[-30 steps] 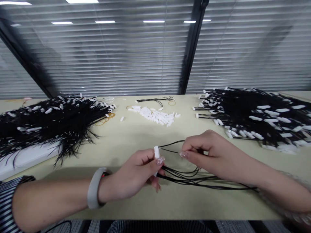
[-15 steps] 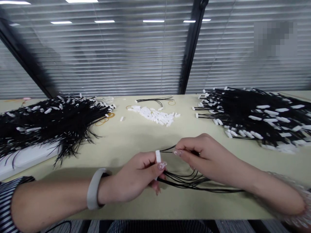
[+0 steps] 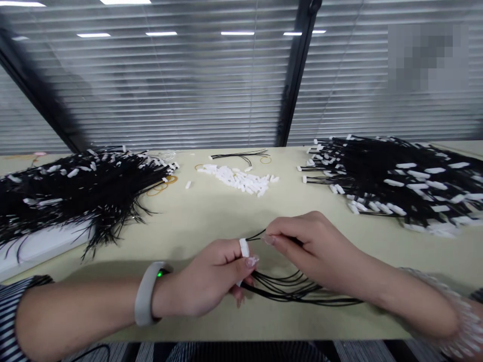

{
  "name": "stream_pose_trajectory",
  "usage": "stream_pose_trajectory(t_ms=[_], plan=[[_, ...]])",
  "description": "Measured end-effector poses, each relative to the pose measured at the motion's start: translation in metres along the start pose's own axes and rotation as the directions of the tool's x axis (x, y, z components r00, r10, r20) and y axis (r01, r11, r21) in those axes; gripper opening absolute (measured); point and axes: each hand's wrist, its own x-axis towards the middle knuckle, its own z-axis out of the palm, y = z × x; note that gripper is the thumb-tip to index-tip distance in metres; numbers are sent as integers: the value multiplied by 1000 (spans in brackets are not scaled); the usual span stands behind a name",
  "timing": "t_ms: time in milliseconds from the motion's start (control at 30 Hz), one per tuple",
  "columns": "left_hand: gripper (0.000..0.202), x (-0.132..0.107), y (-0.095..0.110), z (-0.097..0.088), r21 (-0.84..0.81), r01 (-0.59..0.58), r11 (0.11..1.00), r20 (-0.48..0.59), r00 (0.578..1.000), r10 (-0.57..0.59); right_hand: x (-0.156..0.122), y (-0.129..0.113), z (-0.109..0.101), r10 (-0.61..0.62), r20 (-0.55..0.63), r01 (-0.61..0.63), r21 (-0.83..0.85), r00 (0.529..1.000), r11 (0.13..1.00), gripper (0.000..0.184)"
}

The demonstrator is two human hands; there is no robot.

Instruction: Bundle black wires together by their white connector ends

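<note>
Pinched between the thumb and fingers of my left hand (image 3: 217, 276) is a white plastic connector housing (image 3: 244, 247), its upper end showing. Thin black wires (image 3: 279, 291) run rightward from below my left thumb in a loose bundle and pass under my right wrist. My right hand (image 3: 302, 241) is closed, thumb against index finger, on a thin black wire (image 3: 256, 234) that reaches into the top of the connector housing. The wire's grip point is partly hidden by my fingertips.
A pile of small white connector housings (image 3: 241, 179) lies mid-table. Heaps of black wires with white connectors stand left (image 3: 75, 196) and right (image 3: 370, 171), the left one over a white box (image 3: 49, 246). Rubber bands (image 3: 162, 186) lie near the left heap. Blinds (image 3: 188, 90) rise behind.
My right hand has shifted slightly left and down, closer to the connector housing. The connector housing tilts a little more in my left hand, and the wire bundle sags slightly.
</note>
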Motion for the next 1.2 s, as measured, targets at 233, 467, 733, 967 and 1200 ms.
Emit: stream_pose_trajectory(t_ms=[233, 467, 733, 967, 1200], plan=[[29, 2, 1, 0, -17, 26, 1000, -3, 1000, -26, 1, 0, 3, 8, 52, -4, -61, 999, 998, 23], [25, 7, -4, -2, -216, -27, 976, -130, 991, -2, 4, 9, -12, 101, 16, -100, -46, 995, 994, 17], [24, 11, -6, -7, -429, -63, 901, -137, 991, 4, 5, 22, -43, 357, -58, -327, 287, 932, 900, 29], [23, 10, -4, -5, -458, -82, 885, -146, 989, 16, 1, 17, -36, 118, -477, -81, 97, 871, 992, 21], [24, 12, -11, -8, -457, -107, 883, -163, 986, 35, -9, -3, -23, -148, -8, 142, -226, 989, 964, 32]])
